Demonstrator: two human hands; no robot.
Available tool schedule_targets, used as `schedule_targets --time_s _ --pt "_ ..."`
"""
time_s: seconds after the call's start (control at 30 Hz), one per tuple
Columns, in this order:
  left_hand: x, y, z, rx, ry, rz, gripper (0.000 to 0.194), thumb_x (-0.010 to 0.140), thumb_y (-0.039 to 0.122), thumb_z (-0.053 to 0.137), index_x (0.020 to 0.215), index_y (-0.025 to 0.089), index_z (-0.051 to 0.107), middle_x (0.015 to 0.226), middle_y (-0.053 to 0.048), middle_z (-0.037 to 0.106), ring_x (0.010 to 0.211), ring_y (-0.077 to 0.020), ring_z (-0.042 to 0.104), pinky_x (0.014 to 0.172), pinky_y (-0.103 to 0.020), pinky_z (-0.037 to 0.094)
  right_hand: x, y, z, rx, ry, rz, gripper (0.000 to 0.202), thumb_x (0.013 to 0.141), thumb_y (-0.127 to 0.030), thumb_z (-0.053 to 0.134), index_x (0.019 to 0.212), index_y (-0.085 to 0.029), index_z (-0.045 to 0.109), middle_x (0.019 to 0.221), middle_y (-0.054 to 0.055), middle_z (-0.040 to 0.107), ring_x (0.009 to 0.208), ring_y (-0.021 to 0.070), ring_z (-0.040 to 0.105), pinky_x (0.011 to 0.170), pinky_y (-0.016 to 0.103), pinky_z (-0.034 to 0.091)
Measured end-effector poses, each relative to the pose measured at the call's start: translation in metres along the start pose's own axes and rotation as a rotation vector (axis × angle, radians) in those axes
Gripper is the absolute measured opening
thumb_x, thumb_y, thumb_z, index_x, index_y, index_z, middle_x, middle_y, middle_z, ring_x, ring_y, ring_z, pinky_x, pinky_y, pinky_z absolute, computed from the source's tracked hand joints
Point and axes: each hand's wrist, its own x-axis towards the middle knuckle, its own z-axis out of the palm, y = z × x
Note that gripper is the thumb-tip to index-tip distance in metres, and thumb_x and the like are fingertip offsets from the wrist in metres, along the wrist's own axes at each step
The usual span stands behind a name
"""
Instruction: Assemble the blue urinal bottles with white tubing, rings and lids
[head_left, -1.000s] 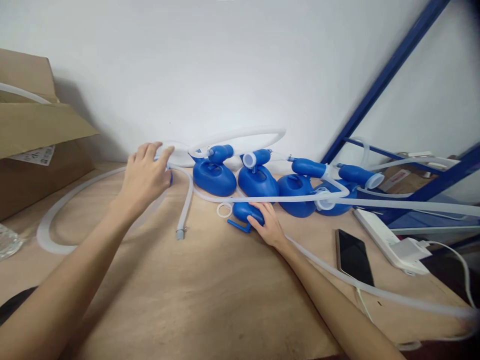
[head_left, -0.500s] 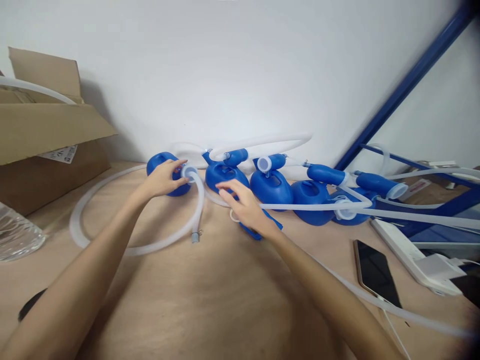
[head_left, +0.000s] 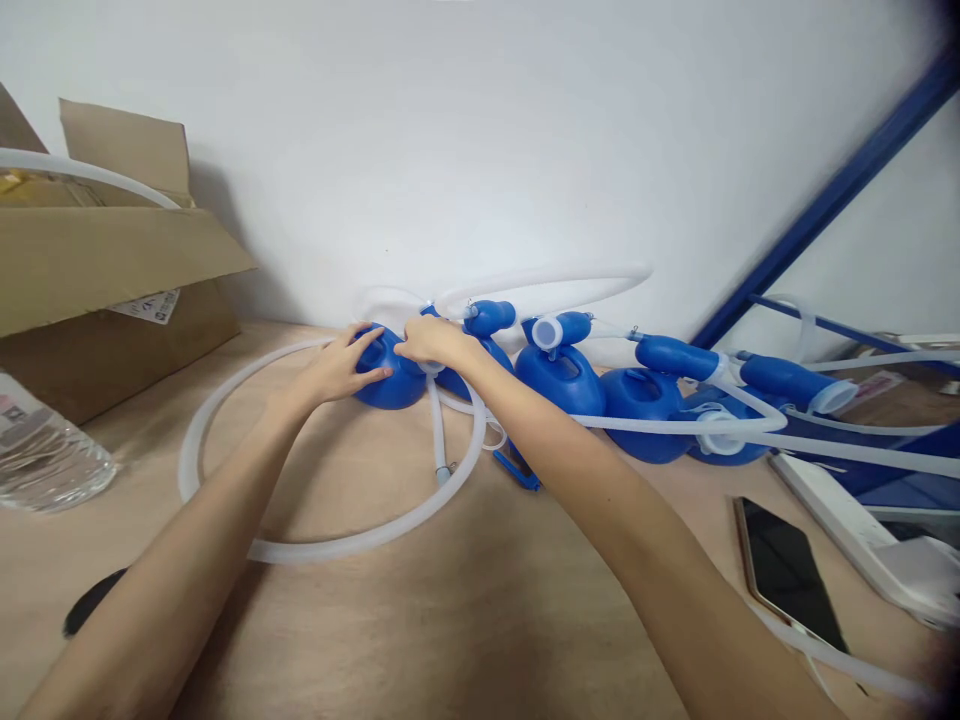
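A rounded blue plastic bottle (head_left: 394, 385) with a moulded handle lies on the wooden table. My left hand (head_left: 337, 372) grips its left side, thumb low and fingers over the top. At the bottle's right end, my right hand (head_left: 435, 342) is curled over the mouth, closed on a white cap (head_left: 430, 368) that mostly hides beneath it. The fingertips are partly covered. Below the cap hangs a translucent white hose (head_left: 439, 430), its grey end (head_left: 443, 474) fitted with a small metal clip. A wide loop of the hose (head_left: 367, 540) lies in front of the bottle.
Several similar blue bottles (head_left: 559, 385) with hoses stand in a row to the right. A blue part (head_left: 516, 470) lies in front of them. A cardboard box (head_left: 127, 345) and clear plastic bottle (head_left: 52, 455) are left; a phone (head_left: 791, 570) and power strip (head_left: 847, 530) are right.
My right hand has moved up and left onto the bottle's mouth and closed there. The hose loop has shifted right and lower. The whole view has also slid slightly.
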Motion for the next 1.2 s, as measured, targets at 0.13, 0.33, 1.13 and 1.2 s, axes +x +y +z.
schedule_targets --time_s 0.13,0.33,1.13,1.2 --pt "-0.004 0.01 -0.008 0.204 0.06 -0.008 0.085 0.086 0.074 0.061 0.154 0.023 0.053 0.153 -0.021 0.052 0.142 -0.0464 0.045 0.116 -0.063 0.036 0.003 -0.004 0.0 -0.06 -0.003 -0.019 0.029 0.095 -0.018 0.064 0.119 -0.007 0.076 0.126 0.025 0.075 0.124 0.0401 0.071 0.101 0.049 0.057" --pt "-0.001 0.007 -0.006 0.119 0.083 0.037 0.082 0.077 0.072 0.071 0.135 0.014 0.058 0.141 -0.023 0.06 0.132 -0.0432 0.052 0.109 -0.052 0.043 -0.002 -0.004 -0.004 -0.122 0.04 -0.146 0.029 0.102 -0.027 0.064 0.117 -0.006 0.076 0.126 0.022 0.076 0.129 0.0364 0.068 0.106 0.044 0.052" --pt "-0.004 0.007 -0.009 0.173 -0.012 -0.03 0.081 0.067 0.088 0.063 0.113 0.021 0.064 0.123 -0.017 0.067 0.123 -0.0437 0.057 0.098 -0.049 0.046 -0.062 0.008 0.019 -0.578 0.12 -0.313 0.048 0.104 -0.023 0.054 0.152 -0.021 0.049 0.135 0.024 0.065 0.113 0.0335 0.069 0.087 0.042 0.055" --pt "-0.004 0.007 -0.009 0.182 -0.014 -0.035 0.079 0.068 0.087 0.063 0.113 0.021 0.064 0.124 -0.017 0.067 0.124 -0.0435 0.057 0.097 -0.049 0.046 -0.061 -0.004 0.023 -0.573 0.121 -0.249 0.044 0.103 -0.006 0.039 0.143 -0.008 0.056 0.126 0.028 0.068 0.109 0.0315 0.071 0.084 0.04 0.056"
